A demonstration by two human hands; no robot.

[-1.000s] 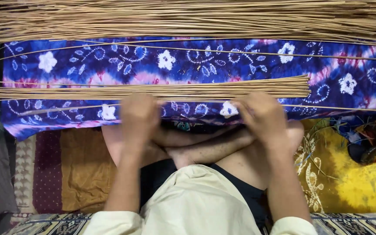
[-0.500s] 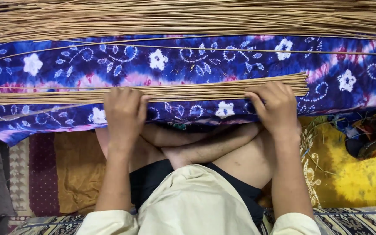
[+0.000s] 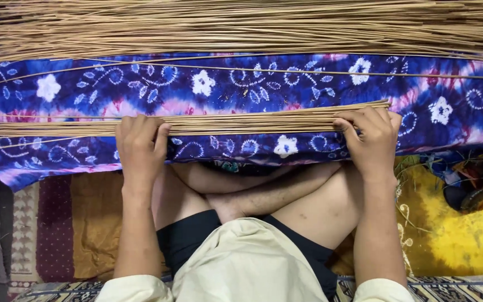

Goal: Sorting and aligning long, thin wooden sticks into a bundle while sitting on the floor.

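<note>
A flat bundle of thin tan sticks (image 3: 252,120) lies left to right across a blue and purple tie-dye cloth (image 3: 225,84) with white flowers. My left hand (image 3: 138,145) rests on the bundle left of its middle, fingers curled over the sticks. My right hand (image 3: 371,140) covers the bundle's right end, fingers pressed on the stick tips. My crossed bare legs (image 3: 252,193) sit just below the cloth's near edge.
A large heap of the same sticks (image 3: 241,25) fills the top of the view. Two single sticks (image 3: 308,70) lie loose on the cloth between heap and bundle. A yellow patterned cloth (image 3: 459,223) is at the right, a brown and maroon mat (image 3: 68,223) at the left.
Both hands have slid outward along the bundle: the left one leftward, the right one to the bundle's right end. The sticks now lie more evenly together.
</note>
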